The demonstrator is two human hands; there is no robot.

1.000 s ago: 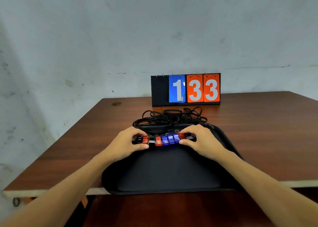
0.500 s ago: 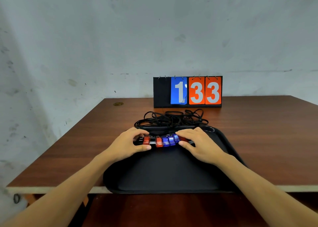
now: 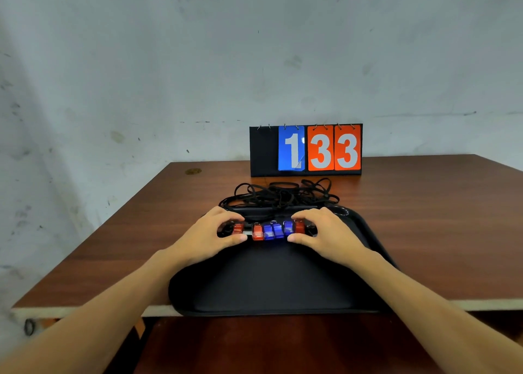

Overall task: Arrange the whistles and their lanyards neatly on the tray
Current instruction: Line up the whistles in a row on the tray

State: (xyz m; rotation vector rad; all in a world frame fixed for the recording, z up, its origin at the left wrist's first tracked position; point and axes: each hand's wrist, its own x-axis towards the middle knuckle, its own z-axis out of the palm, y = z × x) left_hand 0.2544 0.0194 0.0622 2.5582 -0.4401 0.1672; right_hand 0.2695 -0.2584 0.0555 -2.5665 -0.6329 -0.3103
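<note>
Where the black tray (image 3: 268,286) meets its 12 o'clock rim, the whistles (image 3: 268,231) lie side by side in one row, with translucent red, blue and dark bodies touching. The left hand (image 3: 209,235) pinches the row's 9 o'clock end between curled fingers and thumb. The right hand (image 3: 325,236) pinches the 3 o'clock end likewise. The black lanyards (image 3: 280,193) lie tangled at 12 o'clock, spilling over the rim onto the table (image 3: 424,218).

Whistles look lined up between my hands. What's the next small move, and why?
Probably release the whistles and pull the lanyards onto the tray: left hand and right hand pinch an already tight row, while the lanyards lie tangled over the far rim on the table.
</note>
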